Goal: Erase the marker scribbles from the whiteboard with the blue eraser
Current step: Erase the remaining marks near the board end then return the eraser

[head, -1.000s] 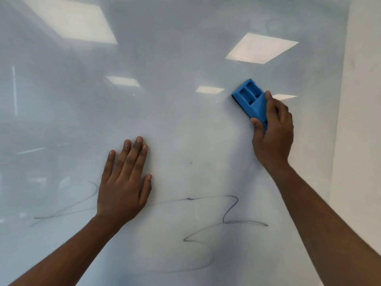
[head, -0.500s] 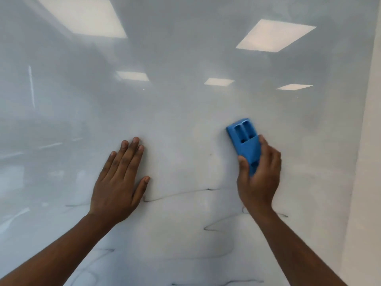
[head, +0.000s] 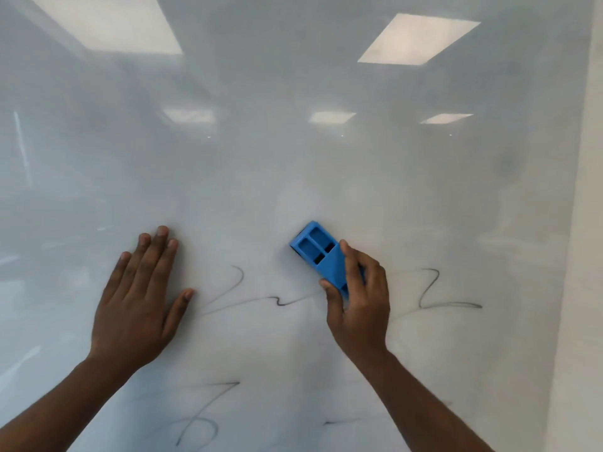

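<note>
A glossy whiteboard [head: 293,164] fills the view and reflects ceiling lights. My right hand [head: 360,305] grips the blue eraser [head: 318,256], pressed flat against the board and tilted up to the left. Black marker scribbles [head: 261,300] run between my hands at eraser height. Another zigzag scribble [head: 437,295] lies to the right of my right hand. More scribbles [head: 202,419] sit lower down. My left hand [head: 140,301] rests flat on the board with fingers spread, left of the eraser, holding nothing.
The board's right edge meets a plain pale wall [head: 580,256]. A faint grey smudge [head: 505,164] marks the board's upper right. The upper board shows only hazy wiped streaks.
My right hand has brought the eraser down and leftward from the upper right to the scribble line. The view has tilted lower, showing more scribbles below. My left hand stays flat on the board.
</note>
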### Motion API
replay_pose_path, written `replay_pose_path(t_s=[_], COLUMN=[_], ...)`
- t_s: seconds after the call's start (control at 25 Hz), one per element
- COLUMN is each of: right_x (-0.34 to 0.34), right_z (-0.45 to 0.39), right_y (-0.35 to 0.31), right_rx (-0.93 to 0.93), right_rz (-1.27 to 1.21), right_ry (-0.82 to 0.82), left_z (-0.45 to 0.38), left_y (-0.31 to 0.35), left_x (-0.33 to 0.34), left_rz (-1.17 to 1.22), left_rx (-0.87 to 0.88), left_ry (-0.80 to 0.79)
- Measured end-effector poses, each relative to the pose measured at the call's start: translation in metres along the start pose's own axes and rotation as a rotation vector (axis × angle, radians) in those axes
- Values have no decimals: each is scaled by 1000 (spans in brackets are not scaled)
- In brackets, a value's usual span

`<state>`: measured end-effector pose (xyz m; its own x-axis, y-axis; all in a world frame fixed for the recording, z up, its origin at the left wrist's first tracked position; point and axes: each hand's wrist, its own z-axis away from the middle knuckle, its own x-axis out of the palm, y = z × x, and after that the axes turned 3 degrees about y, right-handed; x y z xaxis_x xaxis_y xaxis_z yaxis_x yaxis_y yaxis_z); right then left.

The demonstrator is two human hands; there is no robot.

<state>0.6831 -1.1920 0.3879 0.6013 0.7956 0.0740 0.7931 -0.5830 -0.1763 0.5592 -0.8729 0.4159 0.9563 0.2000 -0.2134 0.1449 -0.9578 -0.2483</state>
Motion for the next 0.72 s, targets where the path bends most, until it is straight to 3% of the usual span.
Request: replay_pose_path(t_s=[0.16,0.24,0.4,0.52,0.6,0.64,0.72], right_x=[-17,-7,47,68,57,49,38], right_z=[-62,-63,16,73,74,65,38], right_y=[28,8,-83,-132,-129,-121,-108], right_rx=[390,491,311,53,-109,-110,84], right_rz=[49,68,42,-17,-4,16,76], right_ry=[225,285,219,-7,-117,-102,19], left_z=[12,16,19,17,22,28,44], left_y=[-32,-36,-38,-42,-48,-56,-79], left_x=[-3,-1,5,4,1,-2,-8], left_rz=[8,15,36,85,107,102,82], left_rx=[78,110,109,143,154,143,101], left_ry=[6,26,75,80,71,69,65])
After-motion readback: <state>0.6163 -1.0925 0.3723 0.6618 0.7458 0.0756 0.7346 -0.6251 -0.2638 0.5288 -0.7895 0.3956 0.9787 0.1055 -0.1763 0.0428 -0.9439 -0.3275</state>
